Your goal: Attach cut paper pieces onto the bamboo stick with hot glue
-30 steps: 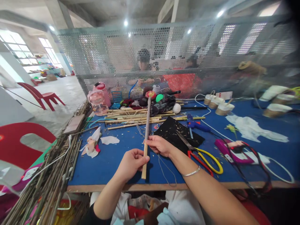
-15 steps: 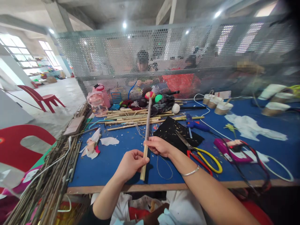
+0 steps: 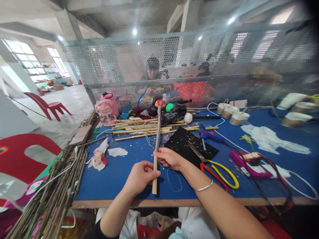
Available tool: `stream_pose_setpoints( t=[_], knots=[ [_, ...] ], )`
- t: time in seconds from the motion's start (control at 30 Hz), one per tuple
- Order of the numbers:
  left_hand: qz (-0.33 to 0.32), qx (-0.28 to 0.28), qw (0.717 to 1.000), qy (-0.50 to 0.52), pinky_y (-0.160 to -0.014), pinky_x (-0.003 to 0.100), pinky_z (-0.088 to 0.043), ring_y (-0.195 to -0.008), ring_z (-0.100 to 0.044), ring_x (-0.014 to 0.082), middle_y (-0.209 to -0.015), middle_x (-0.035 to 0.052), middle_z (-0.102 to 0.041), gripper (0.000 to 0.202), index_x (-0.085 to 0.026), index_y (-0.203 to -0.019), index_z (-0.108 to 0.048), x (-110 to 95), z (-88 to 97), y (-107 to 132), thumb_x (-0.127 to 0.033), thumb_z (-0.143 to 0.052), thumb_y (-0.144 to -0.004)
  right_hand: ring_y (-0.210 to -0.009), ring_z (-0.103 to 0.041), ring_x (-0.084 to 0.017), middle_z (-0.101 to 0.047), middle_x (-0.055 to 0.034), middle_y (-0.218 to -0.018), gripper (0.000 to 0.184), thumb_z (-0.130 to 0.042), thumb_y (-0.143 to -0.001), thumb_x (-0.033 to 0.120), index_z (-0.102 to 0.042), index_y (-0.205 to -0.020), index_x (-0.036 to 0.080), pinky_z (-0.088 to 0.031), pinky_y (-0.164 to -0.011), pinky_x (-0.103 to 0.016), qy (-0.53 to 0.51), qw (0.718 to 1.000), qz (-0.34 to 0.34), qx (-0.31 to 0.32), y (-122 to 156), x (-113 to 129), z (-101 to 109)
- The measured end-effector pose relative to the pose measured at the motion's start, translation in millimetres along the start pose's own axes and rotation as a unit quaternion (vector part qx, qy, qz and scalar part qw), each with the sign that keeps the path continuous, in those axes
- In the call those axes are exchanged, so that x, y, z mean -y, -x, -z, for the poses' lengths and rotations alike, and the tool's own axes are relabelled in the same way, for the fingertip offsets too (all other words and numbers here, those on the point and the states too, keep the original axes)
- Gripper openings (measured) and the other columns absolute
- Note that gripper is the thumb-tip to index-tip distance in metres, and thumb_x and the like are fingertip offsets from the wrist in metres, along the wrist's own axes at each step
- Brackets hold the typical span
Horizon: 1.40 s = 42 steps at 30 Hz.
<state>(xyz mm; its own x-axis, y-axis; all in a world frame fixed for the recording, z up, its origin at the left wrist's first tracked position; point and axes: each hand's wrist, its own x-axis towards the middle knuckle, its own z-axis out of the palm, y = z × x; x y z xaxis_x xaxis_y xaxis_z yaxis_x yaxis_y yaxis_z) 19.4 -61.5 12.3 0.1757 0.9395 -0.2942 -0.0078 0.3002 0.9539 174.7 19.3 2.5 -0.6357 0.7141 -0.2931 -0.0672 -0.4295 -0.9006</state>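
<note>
A wooden stick (image 3: pixel 155 182) points away from me over the blue table, its far part grey and its near end bare wood. My left hand (image 3: pixel 142 176) is closed in a pinch at the bare part, thumb across it. Higher up, where the grey begins, my right hand (image 3: pixel 170 158) pinches the stick between thumb and fingers. At the stick's far end shows a red and yellow ball (image 3: pixel 160 104); whether it is fixed on cannot be told. A thin string loop (image 3: pixel 175 181) lies beneath my right hand. Scissors (image 3: pixel 211 169) with red and yellow handles rest beside my right forearm.
Several bare sticks (image 3: pixel 134 130) lie across the table behind my hands. To the right are a black cloth (image 3: pixel 178 141), a blue glue gun (image 3: pixel 211 135) and a purple device (image 3: pixel 240 162) with cords. Twigs (image 3: pixel 59 179) are piled along the left edge. A perforated screen (image 3: pixel 112 66) stands behind.
The whole view has shifted slightly down and to the right. Both hands keep their pinch on the stick, with little visible movement along it.
</note>
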Motion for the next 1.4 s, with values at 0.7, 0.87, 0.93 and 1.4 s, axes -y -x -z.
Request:
stream_pose_setpoints(
  t=[0.7,0.87,0.93,1.4],
  knots=[
    [0.068,0.124,0.959,0.247,-0.048,0.016,-0.046,-0.054,-0.059,0.008,-0.073,0.0048,-0.066,0.034,-0.01,-0.095,-0.062,2,2.2,8,-0.031,-0.07,-0.07,-0.039,-0.011,-0.002,-0.025,0.0124,-0.047,0.031,-0.069,-0.072,0.035,-0.047,-0.085,0.017,-0.005,-0.035,-0.015,-0.074,0.994,0.031,0.08,4,6,-1],
    [0.076,0.125,0.968,0.206,-0.05,0.018,-0.048,-0.062,-0.062,0.011,-0.08,0.0076,-0.066,0.035,-0.011,-0.101,-0.059,0,1.6,10,-0.034,-0.065,-0.075,-0.038,-0.012,-0.002,-0.026,0.0123,-0.046,0.032,-0.069,-0.07,0.037,-0.045,-0.081,0.018,-0.005,-0.035,-0.015,-0.048,0.997,0.024,0.05,5,5,0],
    [0.055,0.093,0.986,0.123,-0.045,0.018,-0.045,-0.057,-0.059,0.01,-0.075,0.0041,-0.064,0.037,-0.013,-0.1,-0.058,1,4.0,10,-0.039,-0.064,-0.074,-0.037,-0.012,-0.002,-0.027,0.0124,-0.046,0.033,-0.068,-0.069,0.038,-0.043,-0.077,0.018,-0.004,-0.035,-0.016,-0.022,0.999,0.011,0.034,4,4,0],
    [-0.124,-0.08,0.879,-0.453,-0.064,0.027,-0.04,-0.075,-0.06,0.0198,-0.083,0.0061,-0.067,0.025,-0.02,-0.09,-0.068,-2,0.5,4,-0.038,-0.06,-0.073,-0.041,-0.035,-0.005,-0.045,0.0087,-0.053,0.03,-0.064,-0.069,0.021,-0.045,-0.092,0.016,-0.027,-0.041,-0.02,0.283,0.93,0.066,-0.226,-6,5,0]
  ],
)
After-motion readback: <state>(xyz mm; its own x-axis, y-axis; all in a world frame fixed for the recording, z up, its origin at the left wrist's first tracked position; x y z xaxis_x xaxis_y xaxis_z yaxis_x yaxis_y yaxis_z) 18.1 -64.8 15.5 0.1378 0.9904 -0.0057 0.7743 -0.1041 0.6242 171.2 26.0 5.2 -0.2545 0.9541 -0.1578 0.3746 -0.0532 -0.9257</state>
